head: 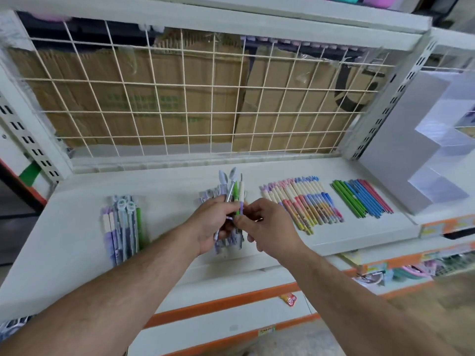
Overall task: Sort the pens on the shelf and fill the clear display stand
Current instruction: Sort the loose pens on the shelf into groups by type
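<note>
view: head-worn, single | facing: forward and down | range: near, above the shelf [167, 191]

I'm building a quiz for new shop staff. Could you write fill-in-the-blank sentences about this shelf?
The bunch of pens is gripped by the ____ hand; the right hand pinches a cream-and-purple pen.
The clear display stand stands at the shelf's ____ end.
Of the thin pens nearest the stand, the leftmost are ____.
Missing: left; right; green.

We see a cream wire grid [185, 85] backed by flattened cardboard [115, 98], a slotted upright [401, 98] at right, an orange edge strip [218, 303] below, and a red tag [289, 299] beside it.
</note>
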The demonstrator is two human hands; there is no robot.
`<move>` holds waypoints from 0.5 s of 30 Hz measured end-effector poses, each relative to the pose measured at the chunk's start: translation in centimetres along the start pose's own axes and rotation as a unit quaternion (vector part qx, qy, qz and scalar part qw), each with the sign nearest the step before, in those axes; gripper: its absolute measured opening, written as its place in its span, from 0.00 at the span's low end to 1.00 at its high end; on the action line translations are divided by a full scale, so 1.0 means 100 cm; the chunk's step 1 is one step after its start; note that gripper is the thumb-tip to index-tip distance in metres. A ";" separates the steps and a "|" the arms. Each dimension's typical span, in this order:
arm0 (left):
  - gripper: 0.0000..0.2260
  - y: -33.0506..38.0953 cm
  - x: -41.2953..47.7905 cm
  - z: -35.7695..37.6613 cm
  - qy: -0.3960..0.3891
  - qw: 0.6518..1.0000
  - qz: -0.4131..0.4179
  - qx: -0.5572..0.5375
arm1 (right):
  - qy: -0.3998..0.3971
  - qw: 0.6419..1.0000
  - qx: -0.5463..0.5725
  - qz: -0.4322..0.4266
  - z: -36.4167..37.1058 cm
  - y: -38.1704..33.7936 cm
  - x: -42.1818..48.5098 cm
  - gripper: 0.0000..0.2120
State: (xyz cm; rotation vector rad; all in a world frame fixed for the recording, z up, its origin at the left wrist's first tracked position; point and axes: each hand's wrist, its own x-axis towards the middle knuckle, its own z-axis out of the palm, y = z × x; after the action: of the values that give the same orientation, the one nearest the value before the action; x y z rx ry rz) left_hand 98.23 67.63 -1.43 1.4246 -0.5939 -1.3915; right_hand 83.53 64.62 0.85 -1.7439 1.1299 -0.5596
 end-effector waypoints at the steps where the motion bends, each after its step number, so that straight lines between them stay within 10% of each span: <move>1: 0.09 0.000 -0.001 0.001 -0.003 1.000 0.003 0.004 | 0.002 1.000 -0.002 0.006 0.000 -0.001 -0.001 0.09; 15: 0.08 0.001 0.009 0.061 -0.011 0.993 0.014 0.117 | -0.031 0.989 -0.140 0.027 -0.049 0.011 0.010 0.08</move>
State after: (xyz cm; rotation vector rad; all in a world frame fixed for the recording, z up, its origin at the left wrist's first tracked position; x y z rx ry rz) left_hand 92.80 64.93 -0.60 1.5818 -0.8091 -1.3505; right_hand 79.73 61.30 1.91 -1.9488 1.2547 -0.3231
